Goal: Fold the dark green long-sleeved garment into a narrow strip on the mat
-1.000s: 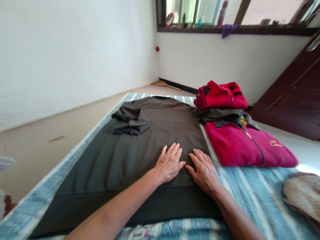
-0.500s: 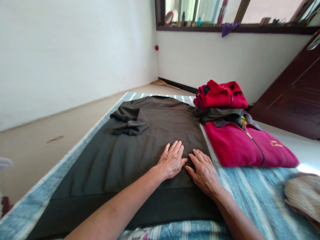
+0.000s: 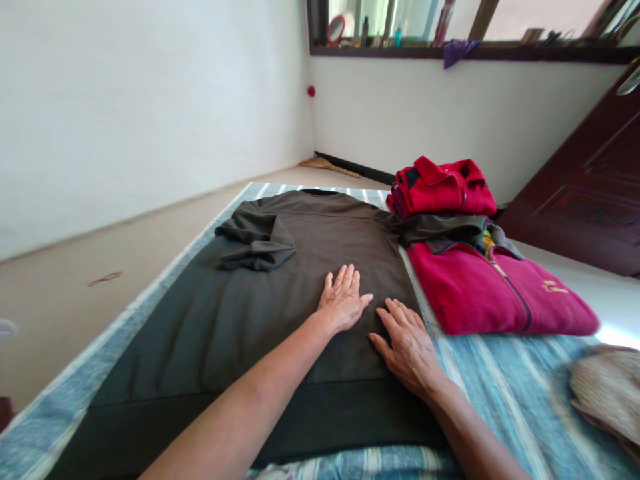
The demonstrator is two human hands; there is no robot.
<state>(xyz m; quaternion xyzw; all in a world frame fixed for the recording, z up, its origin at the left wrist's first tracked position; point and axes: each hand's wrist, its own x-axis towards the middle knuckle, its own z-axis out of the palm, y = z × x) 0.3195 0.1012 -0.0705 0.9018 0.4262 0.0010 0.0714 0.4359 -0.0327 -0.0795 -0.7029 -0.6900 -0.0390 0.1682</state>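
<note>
Resting left hand and right hand on sweatshirt, collar pointing away

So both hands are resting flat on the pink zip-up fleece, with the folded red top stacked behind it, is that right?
Not quite: the head camera view shows the left hand and right hand resting on the dark long-sleeved top, not the pink zip-up fleece beside it. The folded red top is stacked behind the fleece, as you said.

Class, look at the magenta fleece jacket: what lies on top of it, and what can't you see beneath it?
A sleeve of the dark shirt lies across the upper part of the magenta fleece jacket, with a folded red garment behind. The striped blue cloth continues beneath, hidden where the jacket covers it.
</note>
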